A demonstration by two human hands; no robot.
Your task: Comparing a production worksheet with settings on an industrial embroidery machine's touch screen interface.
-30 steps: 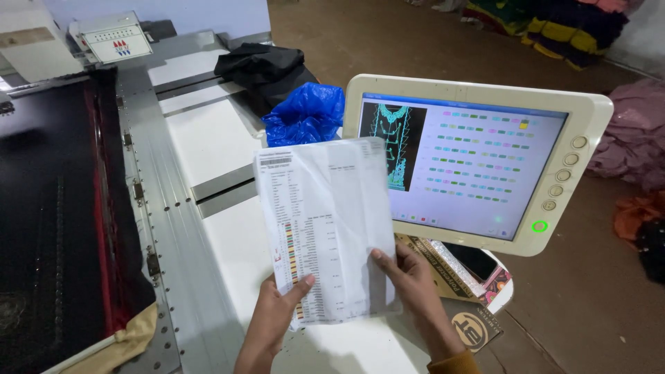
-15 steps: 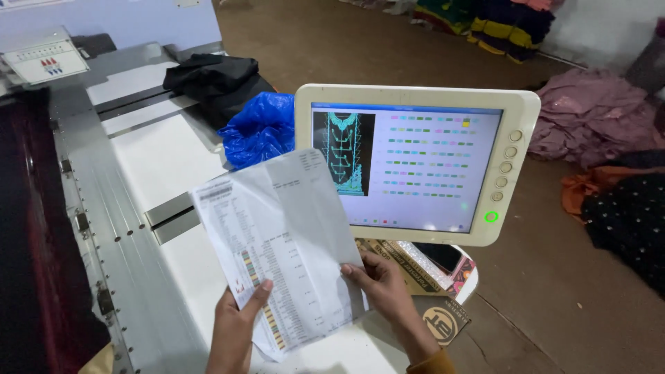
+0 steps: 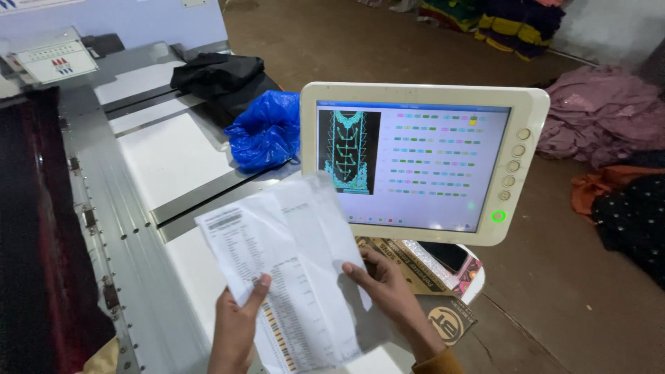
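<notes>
Both hands are clamped on a printed sheet of paper [image 3: 294, 266], held up tilted above the white worktop [image 3: 173, 156]. The left hand [image 3: 235, 329] grips the sheet's lower left edge, thumb lying over the printed face; the right hand [image 3: 384, 287] pinches the right edge, thumb on the front and the other fingers hidden behind. The paper spans the gap between them and rises above both, its top corner reaching toward the touchscreen panel [image 3: 422, 159] just beyond the right hand. That cream-framed screen shows a teal pattern on black beside rows of small coloured bars, with round buttons and a green light down its right side. Under the screen, close to the right hand, lies a stack of cardboard packets [image 3: 415, 266]. Farther out above the left hand sit a crumpled blue plastic bag [image 3: 263, 131] and, touching it from behind, a black cloth bundle [image 3: 218, 76]. To the far left of the hands runs a grey metal rail [image 3: 114, 228] with dark fabric beside it. Well apart on the right, heaps of cloth [image 3: 603, 118] lie on the brown floor.
</notes>
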